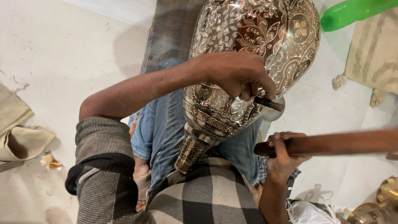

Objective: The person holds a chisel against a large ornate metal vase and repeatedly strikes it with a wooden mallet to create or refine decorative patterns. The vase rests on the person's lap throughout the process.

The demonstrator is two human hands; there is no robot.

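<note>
A large shiny metal vase (257,37) with engraved floral patterns lies across my lap, its narrow neck (191,151) pointing toward my body. My left hand (238,74) rests on the vase's side and pinches a short dark metal chisel (268,103) against the surface. My right hand (284,155) grips the end of a long brown wooden stick (336,143), held level to the right of the vase and blurred along its length.
A green plastic bottle (352,12) lies at the top right beside a beige fringed mat (373,54). Folded beige cloth (20,137) sits on the floor at left. A brass object (379,203) and a white bag (309,211) are at bottom right.
</note>
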